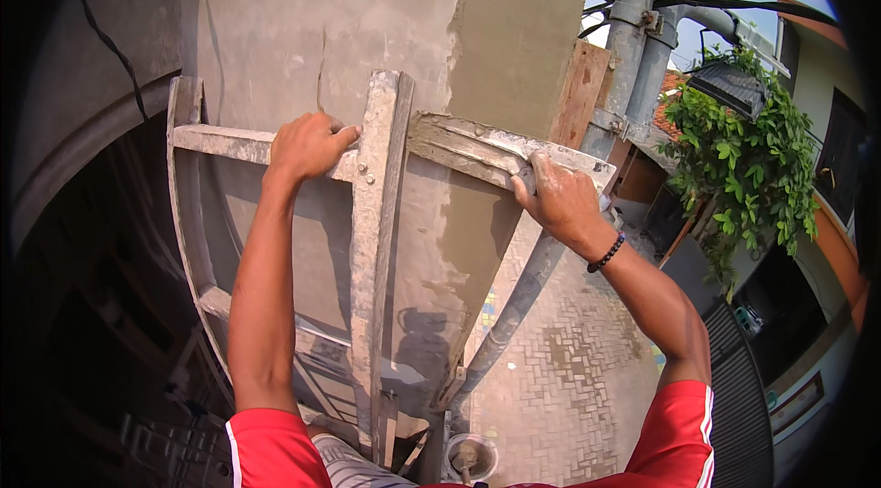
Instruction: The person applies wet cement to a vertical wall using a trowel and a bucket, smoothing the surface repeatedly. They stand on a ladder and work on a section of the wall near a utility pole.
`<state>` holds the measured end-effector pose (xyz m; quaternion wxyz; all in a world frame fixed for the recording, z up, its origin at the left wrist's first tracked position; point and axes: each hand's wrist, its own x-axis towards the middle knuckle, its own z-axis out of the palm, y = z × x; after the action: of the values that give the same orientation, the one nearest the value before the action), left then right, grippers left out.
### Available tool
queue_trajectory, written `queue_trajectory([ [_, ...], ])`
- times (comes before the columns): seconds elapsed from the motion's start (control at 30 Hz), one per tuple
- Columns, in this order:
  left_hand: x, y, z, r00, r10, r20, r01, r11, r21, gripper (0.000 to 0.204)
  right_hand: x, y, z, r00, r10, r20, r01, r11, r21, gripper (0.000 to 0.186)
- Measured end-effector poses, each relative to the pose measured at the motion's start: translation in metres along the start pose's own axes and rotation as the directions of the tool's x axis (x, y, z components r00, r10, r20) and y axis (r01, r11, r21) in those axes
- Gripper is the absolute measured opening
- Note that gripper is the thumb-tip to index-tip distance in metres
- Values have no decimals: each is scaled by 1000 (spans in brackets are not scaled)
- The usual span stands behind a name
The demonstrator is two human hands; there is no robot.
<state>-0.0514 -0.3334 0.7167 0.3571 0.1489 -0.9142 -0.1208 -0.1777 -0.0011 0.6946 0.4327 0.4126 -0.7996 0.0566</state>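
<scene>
My left hand [310,146] is closed round the top rung of a weathered wooden ladder [378,185], just left of its thick right rail. The ladder is spattered with dried plaster and stands upright in front of the wall. In my right hand [564,203] is a long plastering straightedge [473,144], gripped near its right end with the fingers over it. Wet mortar coats its left part. It slants down to the right across a strip of darker, fresh plaster [523,20] on the wall's right edge. My right wrist wears a dark bead bracelet.
A reddish plank [581,93] stands along the wall's edge, beside metal poles [633,29] carrying black cables. Below is a brick-paved lane [560,369]. A bucket [473,458] with a tool inside sits far down. A leafy plant [743,157] and houses are at right; a dark archway at left.
</scene>
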Motion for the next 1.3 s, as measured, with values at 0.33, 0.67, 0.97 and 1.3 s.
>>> queue_trajectory([
  [0.33, 0, 0, 2, 999, -35, 19, 35, 999, 27, 45, -39, 46, -8, 989, 76, 128, -48, 977, -206, 41],
  [0.67, 3, 2, 4, 999, -41, 19, 40, 999, 34, 46, -108, 109, -48, 998, 37, -42, -44, 983, -180, 32],
  [0.97, 3, -4, 2, 1000, -23, -15, 24, 999, 35, 48, -7, 48, -53, 988, -151, -17, 136, 929, -346, 32],
  [1.3, 0, -2, 2, 999, -37, -3, 37, 999, 19, 50, -68, 90, -94, 969, 182, -165, -213, 958, -194, 36],
])
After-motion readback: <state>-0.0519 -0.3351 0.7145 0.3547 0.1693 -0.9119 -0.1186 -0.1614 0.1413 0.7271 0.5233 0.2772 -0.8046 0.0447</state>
